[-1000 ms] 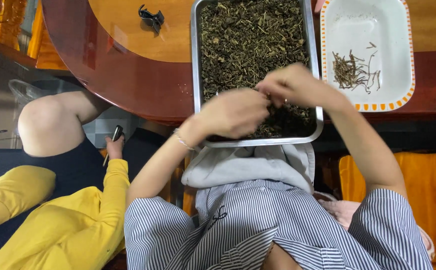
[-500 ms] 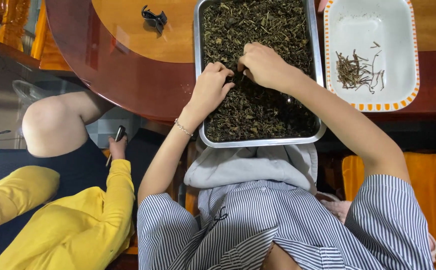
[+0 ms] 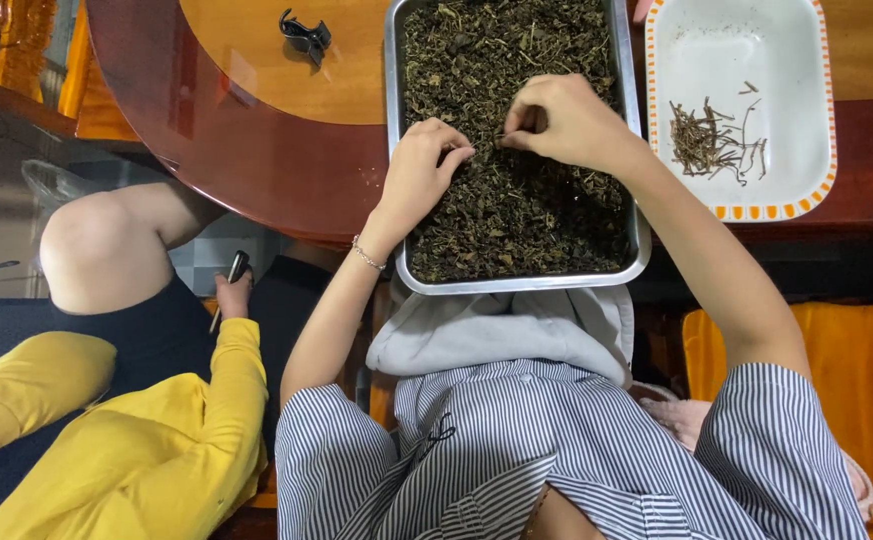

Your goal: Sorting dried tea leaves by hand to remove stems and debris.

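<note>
Hands mid-frame over metal tray (image 3: 640,236) of dried leaves (image 3: 517,200): right hand (image 3: 562,122) pinching stem (barely visible), left hand (image 3: 422,170) loosely curled, touching leaves.

Both hands have travelled up the metal tray (image 3: 640,238) from its near edge, where they were bunched together a second ago, to the middle of the dried tea leaves (image 3: 517,200). The left hand (image 3: 425,165) has gone from a loose fist to fingertips pressed into the leaves, and the right hand (image 3: 567,122) now pinches just beside it, the two a little apart after touching earlier. The near leaves, covered before, lie exposed.
</note>
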